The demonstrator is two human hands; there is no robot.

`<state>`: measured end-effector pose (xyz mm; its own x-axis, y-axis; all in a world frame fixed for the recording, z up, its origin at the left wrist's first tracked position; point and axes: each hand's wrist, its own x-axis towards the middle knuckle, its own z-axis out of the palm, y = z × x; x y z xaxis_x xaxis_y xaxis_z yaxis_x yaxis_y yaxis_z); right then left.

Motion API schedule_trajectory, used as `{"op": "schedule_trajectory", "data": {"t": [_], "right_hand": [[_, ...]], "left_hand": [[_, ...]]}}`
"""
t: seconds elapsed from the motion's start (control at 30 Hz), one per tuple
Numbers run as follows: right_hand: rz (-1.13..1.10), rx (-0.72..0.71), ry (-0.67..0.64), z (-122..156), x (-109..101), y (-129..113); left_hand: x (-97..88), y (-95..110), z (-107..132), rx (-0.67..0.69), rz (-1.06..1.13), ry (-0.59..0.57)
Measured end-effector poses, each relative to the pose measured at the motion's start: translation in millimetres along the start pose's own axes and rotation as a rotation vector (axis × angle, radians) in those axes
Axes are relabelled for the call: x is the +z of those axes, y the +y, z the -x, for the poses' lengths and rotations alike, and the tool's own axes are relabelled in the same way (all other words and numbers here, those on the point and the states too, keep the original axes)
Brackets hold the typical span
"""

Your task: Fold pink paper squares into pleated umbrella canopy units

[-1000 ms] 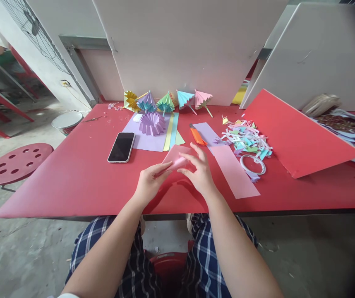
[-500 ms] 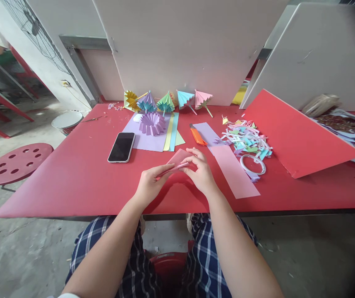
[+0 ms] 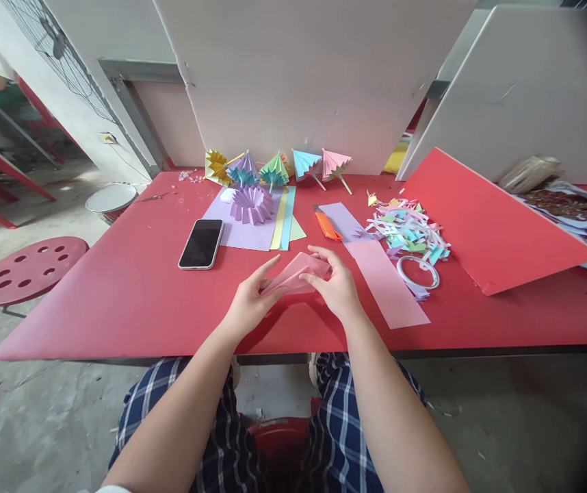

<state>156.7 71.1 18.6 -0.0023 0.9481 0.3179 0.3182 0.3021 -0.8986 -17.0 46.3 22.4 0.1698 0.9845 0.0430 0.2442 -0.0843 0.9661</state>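
Observation:
A folded piece of pink paper (image 3: pixel 296 272) is held between both hands, just above the red table (image 3: pixel 170 308). My left hand (image 3: pixel 250 296) pinches its left end between thumb and fingers. At the right end, my right hand (image 3: pixel 335 282) grips it, thumb in front and fingers behind. A flat pink paper strip (image 3: pixel 390 284) lies to the right of my right hand, its far end close to a purple sheet (image 3: pixel 341 218). Beyond the hands rests an orange utility knife (image 3: pixel 328 224). The inner folds of the held paper are partly hidden by my fingers.
Left of centre lie a phone (image 3: pixel 201 244) and coloured sheets (image 3: pixel 286 218) beside a pleated purple paper ring (image 3: pixel 251 205). Small paper umbrellas (image 3: pixel 306 164) line the back. Paper scraps (image 3: pixel 409 229), a tape roll (image 3: pixel 418 272) and a slanted red board (image 3: pixel 493 226) occupy the right.
The pink paper has turned and spread, so more of its face shows between the hands. My fingers have shifted, the left index finger lifting outward. Everything else stays in place.

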Motion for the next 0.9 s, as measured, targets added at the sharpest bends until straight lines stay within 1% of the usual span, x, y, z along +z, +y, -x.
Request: {"op": "schedule_trajectory", "data": {"t": [0.1, 0.17, 0.23, 0.27, 0.33, 0.4, 0.43, 0.53, 0.6, 0.73, 0.9], "right_hand": [[0.041, -0.033, 0.009, 0, 1, 0], [0.005, -0.021, 0.049, 0, 2, 1], [-0.125, 0.046, 0.086, -1, 3, 4], [-0.214, 0.093, 0.084, -1, 4, 5], [-0.378, 0.181, 0.022, -1, 7, 7], [-0.451, 0.226, -0.036, -1, 12, 8], [-0.455, 0.232, -0.038, 0, 14, 8], [-0.419, 0.235, 0.022, 1, 19, 6], [-0.403, 0.251, 0.023, 2, 20, 3], [-0.389, 0.273, 0.004, 3, 19, -1], [-0.415, 0.275, 0.027, 3, 20, 2]], "left_hand": [[2.9, -3, -2, -0.046, 0.034, -0.055], [5.2, -4, -4, -0.078, 0.086, -0.054], [7.4, -6, -5, -0.12, 0.182, -0.021], [8.3, -6, -5, -0.136, 0.237, -0.001], [9.9, -6, -6, -0.148, 0.331, 0.024], [11.2, -6, -5, -0.145, 0.372, 0.024], [11.8, -6, -5, -0.145, 0.381, 0.012], [13.3, -4, -3, -0.164, 0.382, -0.035], [14.6, -3, -2, -0.18, 0.361, -0.043], [17.5, -3, -2, -0.164, 0.342, 0.001], [18.7, -10, -3, -0.147, 0.361, 0.05]]}}
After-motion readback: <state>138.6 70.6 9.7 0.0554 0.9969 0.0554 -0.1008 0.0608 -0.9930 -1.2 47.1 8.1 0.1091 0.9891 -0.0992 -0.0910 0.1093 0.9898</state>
